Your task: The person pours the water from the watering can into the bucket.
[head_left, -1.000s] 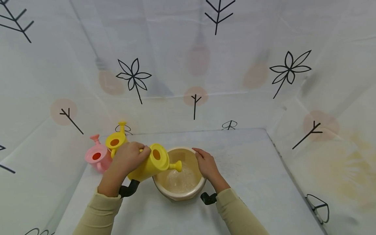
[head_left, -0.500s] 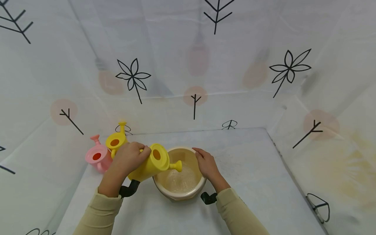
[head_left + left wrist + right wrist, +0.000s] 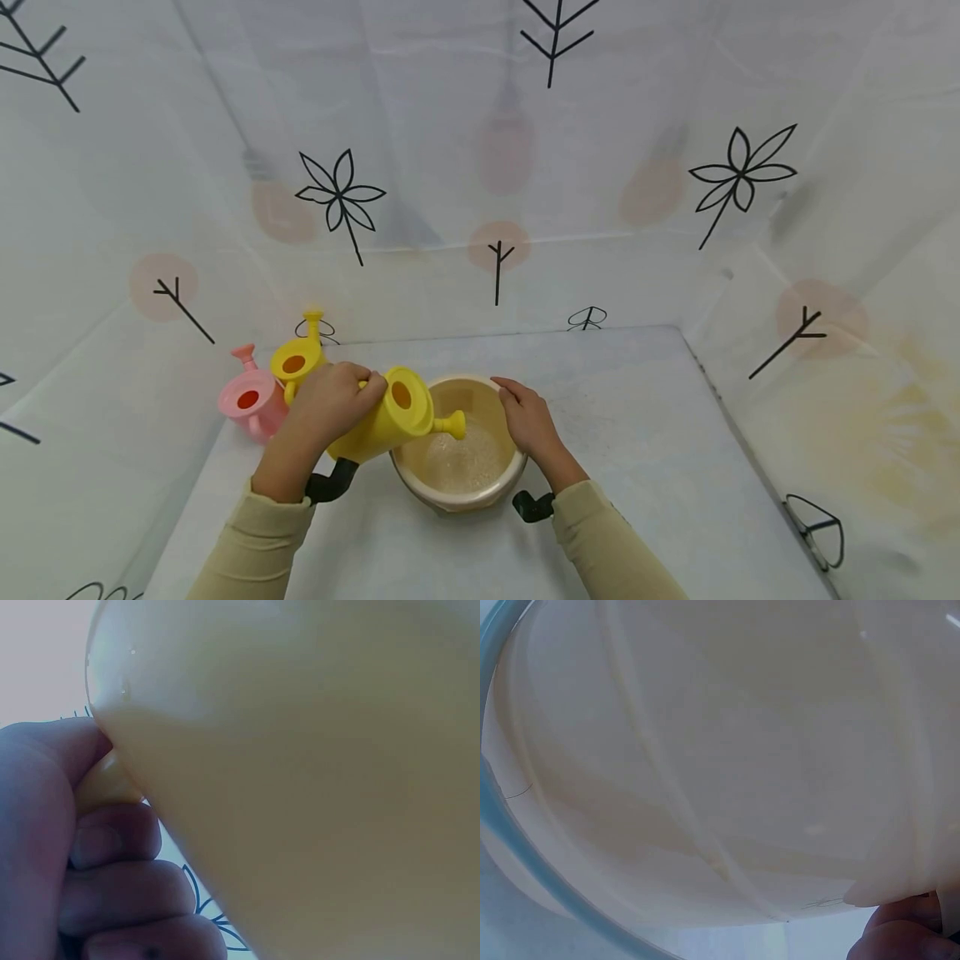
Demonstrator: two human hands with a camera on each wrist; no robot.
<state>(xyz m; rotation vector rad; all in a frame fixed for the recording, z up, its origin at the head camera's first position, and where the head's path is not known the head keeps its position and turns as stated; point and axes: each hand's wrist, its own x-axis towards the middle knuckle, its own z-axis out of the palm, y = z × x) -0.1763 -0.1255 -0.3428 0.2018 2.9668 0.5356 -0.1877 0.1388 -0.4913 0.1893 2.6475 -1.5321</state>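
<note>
My left hand grips the handle of a yellow watering can, which is tilted so its spout points right over a round cream bowl. In the left wrist view, curled fingers wrap the handle beside the can's body. Bubbly liquid covers the bowl's bottom; no stream from the spout can be made out. My right hand holds the bowl's right rim. The right wrist view shows the bowl's ridged side with fingertips against it at lower right.
A pink watering can and a second yellow watering can stand close together at the back left, behind my left forearm. The white table meets patterned cloth walls at the back and sides.
</note>
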